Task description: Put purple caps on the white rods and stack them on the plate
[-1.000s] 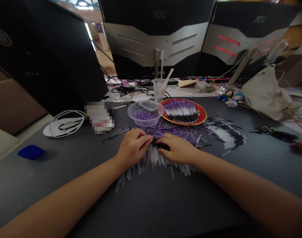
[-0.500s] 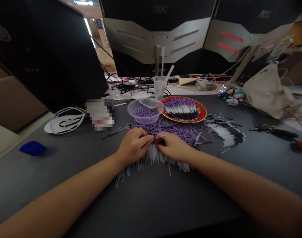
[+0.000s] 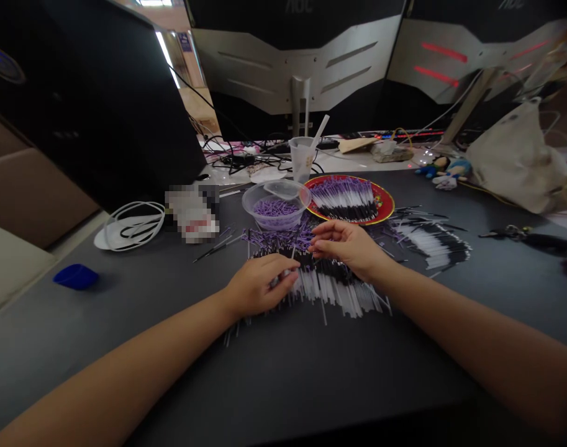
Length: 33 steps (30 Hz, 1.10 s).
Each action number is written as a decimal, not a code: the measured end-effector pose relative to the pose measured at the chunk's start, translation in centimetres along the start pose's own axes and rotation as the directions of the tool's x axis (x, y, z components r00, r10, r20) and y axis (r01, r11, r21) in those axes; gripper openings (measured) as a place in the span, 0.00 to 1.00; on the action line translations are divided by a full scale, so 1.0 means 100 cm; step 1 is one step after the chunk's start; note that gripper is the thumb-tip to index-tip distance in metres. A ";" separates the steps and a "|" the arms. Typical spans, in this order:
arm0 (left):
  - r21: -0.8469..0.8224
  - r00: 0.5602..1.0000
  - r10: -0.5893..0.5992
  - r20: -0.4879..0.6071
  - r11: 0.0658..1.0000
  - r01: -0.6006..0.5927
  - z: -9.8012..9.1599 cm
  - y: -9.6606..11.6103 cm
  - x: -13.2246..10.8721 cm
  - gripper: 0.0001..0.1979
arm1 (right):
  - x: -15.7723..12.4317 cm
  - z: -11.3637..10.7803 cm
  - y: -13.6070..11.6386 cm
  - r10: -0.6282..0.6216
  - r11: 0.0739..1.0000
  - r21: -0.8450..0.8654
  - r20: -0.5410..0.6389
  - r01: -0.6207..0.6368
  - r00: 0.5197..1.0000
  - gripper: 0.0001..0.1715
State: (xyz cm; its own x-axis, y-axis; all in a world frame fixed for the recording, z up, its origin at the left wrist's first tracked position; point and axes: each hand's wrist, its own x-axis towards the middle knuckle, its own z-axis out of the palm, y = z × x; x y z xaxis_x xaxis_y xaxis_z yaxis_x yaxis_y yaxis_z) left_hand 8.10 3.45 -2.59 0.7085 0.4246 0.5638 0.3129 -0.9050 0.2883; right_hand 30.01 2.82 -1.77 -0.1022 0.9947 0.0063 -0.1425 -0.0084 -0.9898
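My left hand (image 3: 263, 285) rests at the left of a spread heap of thin black-and-clear sticks (image 3: 330, 292). Its fingers are curled and a slim pale stick shows by the index fingertip; what lies inside the hand is hidden. Over the loose purple pieces (image 3: 283, 238), my right hand (image 3: 346, 248) is raised with thumb and fingertips close together; anything between them is too small to make out. Behind the hands stands a clear plastic bowl (image 3: 247, 214) of purple pieces. Beside it, a red plate (image 3: 386, 202) bears rows of purple, white and black sticks.
More black-and-white sticks (image 3: 436, 245) lie to the right, near keys (image 3: 520, 233). A plastic cup (image 3: 300, 160) with a straw stands behind the bowl. At left are a blue cap-like object (image 3: 76, 277) and a coiled white cable (image 3: 133, 225). Monitors (image 3: 297, 62) line the back.
My hands have moved apart: the right has lifted up and right from the sticks, while the left has dropped slightly. The view has shifted a little.
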 end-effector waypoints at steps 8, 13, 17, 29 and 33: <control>0.010 0.998 0.012 0.059 1.000 -0.012 0.004 -0.008 -0.001 0.13 | -0.002 -0.006 -0.011 -0.114 0.988 0.094 -0.099 0.123 0.989 0.15; 0.012 0.996 0.020 0.088 1.000 -0.021 0.005 -0.010 -0.002 0.13 | -0.003 -0.007 -0.015 -0.123 0.989 0.066 -0.100 0.130 0.987 0.15; 0.006 0.995 0.029 0.096 1.000 -0.030 0.005 -0.011 -0.003 0.14 | -0.004 -0.006 -0.013 -0.140 0.988 0.046 -0.098 0.145 0.985 0.13; 0.017 0.995 0.035 0.098 0.999 -0.037 0.006 -0.011 -0.004 0.14 | -0.007 -0.001 -0.015 -0.161 0.985 0.044 -0.123 0.168 0.979 0.14; 0.034 0.995 0.009 0.104 0.999 -0.012 0.006 -0.012 -0.005 0.17 | -0.008 0.000 -0.014 -0.214 0.974 0.050 -0.129 0.222 0.968 0.15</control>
State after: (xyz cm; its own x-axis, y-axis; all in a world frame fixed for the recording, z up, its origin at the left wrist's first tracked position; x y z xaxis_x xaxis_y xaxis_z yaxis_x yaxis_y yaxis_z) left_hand 7.74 4.28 -3.72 0.7728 0.4114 0.4831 0.3252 -0.9105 0.2552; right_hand 30.29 2.02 -0.34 0.0585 0.9782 0.1991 -0.2107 0.2071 -0.9554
